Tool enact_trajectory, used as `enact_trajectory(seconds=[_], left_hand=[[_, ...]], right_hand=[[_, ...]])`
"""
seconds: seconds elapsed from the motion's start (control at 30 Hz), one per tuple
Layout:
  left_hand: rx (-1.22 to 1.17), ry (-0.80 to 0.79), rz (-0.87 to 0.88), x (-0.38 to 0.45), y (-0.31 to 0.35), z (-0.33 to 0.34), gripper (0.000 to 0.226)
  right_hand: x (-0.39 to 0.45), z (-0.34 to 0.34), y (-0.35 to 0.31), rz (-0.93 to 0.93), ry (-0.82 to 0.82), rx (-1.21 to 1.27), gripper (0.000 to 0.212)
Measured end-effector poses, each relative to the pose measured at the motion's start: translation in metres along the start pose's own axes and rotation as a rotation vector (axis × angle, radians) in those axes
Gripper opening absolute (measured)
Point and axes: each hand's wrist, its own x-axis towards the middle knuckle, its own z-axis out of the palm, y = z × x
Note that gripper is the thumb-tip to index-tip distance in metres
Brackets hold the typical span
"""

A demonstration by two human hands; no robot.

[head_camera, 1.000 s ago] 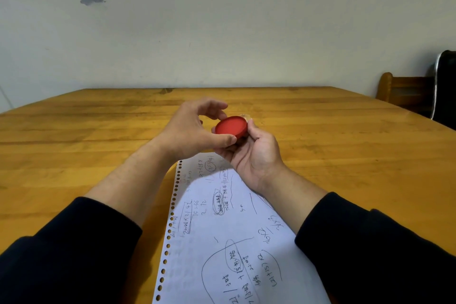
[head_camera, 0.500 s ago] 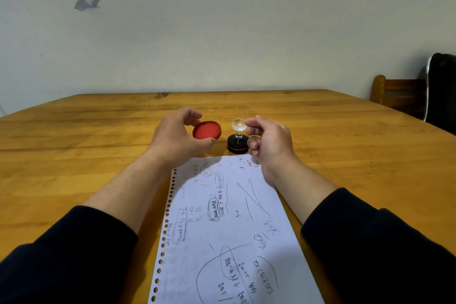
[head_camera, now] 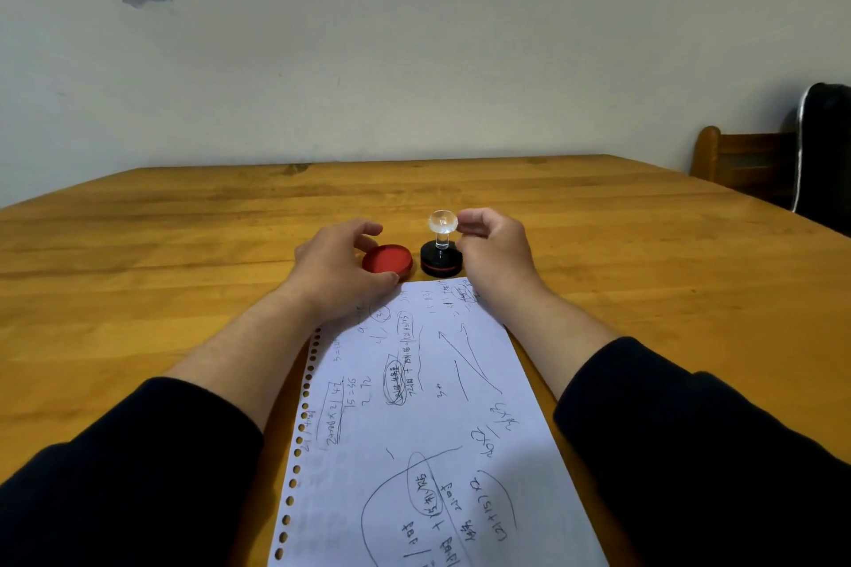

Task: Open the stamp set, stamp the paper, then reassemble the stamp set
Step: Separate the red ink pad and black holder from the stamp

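Note:
A round red ink pad [head_camera: 387, 262] lies flat on the wooden table [head_camera: 621, 272], just past the top edge of the handwritten paper [head_camera: 414, 419]. My left hand [head_camera: 338, 274] grips its rim, thumb on the near side and fingers curled over the far side. Right of the pad stands the stamp [head_camera: 441, 263], a black base with a red band and a clear round knob on top. The curled fingertips of my right hand [head_camera: 495, 253] meet the knob's right edge. Whether they pinch it is unclear.
The sheet has punched holes along its left edge and runs from the pad toward me between my forearms. A wooden chair [head_camera: 737, 161] with a dark bag [head_camera: 826, 152] stands past the table's far right corner. A pale wall lies behind.
The red pad has gone from the air down onto the table in my left hand. My right hand's fingertips have risen from the stamp's black base to its knob.

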Motion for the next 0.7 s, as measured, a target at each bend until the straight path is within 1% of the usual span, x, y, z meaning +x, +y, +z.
enact_trajectory(seconds=[0.07, 0.13, 0.27, 0.33, 0.5, 0.6, 0.7], left_hand=[[0.01, -0.018, -0.013, 0.001, 0.0, 0.001, 0.071], [0.008, -0.034, -0.023, 0.003, -0.001, 0.003, 0.069], [0.021, -0.038, -0.019, 0.005, 0.002, 0.003, 0.066], [0.034, -0.041, -0.016, 0.006, 0.003, 0.004, 0.066], [0.023, -0.055, -0.031, 0.007, 0.003, 0.005, 0.068], [0.004, -0.013, -0.017, 0.007, 0.004, 0.007, 0.074], [-0.023, 0.023, 0.022, 0.006, 0.011, 0.012, 0.079]], right_hand=[[0.001, 0.002, 0.003, -0.004, -0.036, -0.041, 0.043], [0.002, 0.002, 0.004, -0.003, -0.074, -0.071, 0.041], [0.006, 0.001, 0.005, -0.02, -0.118, -0.108, 0.022], [0.006, -0.001, 0.005, -0.025, -0.118, -0.144, 0.015], [0.007, 0.0, 0.007, -0.022, -0.115, -0.252, 0.012], [0.008, 0.0, 0.007, -0.05, -0.091, -0.294, 0.007], [0.008, 0.001, 0.008, -0.068, -0.041, -0.293, 0.007]])
